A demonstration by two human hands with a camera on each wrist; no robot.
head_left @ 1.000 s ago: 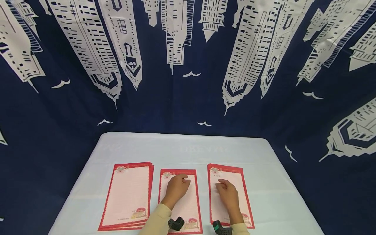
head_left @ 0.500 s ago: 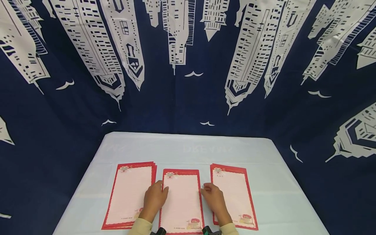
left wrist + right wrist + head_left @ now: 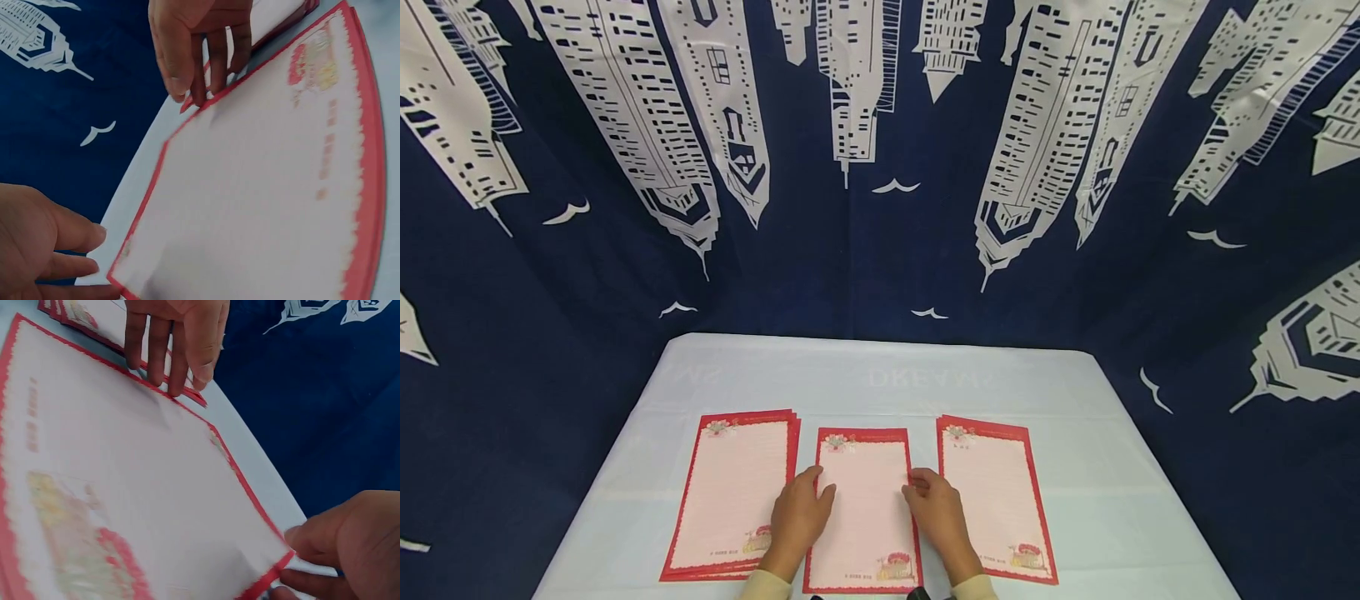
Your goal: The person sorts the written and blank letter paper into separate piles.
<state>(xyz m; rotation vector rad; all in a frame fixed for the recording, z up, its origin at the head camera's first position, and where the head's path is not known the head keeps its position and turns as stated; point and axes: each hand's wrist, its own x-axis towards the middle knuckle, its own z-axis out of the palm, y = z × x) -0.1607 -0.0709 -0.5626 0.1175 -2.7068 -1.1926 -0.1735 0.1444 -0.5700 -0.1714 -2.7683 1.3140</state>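
A middle stack of red-bordered letter paper (image 3: 861,508) lies between the two hands in the head view. At its left edge is my left hand (image 3: 797,518), fingertips right at the red border and thumb toward the sheet. The right hand (image 3: 938,515) touches the opposite edge, its fingertips level with the left ones. Seen from the left wrist, the right hand (image 3: 203,44) has its fingers pointing down along the border. The right wrist view shows the left hand (image 3: 178,337) likewise, its fingers fairly straight against the paper's side.
A left stack of the same paper (image 3: 730,492), with sheets slightly fanned, lies beside the left hand. Another stack (image 3: 996,500) lies tilted at the right. All rest on a white-covered table (image 3: 865,379), with a navy cloth (image 3: 850,250) printed with buildings behind it.
Both hands have moved left: the left from over the middle stack to its left edge, the right from the right stack to the middle stack's right edge. Lately the right hand closed in slightly.
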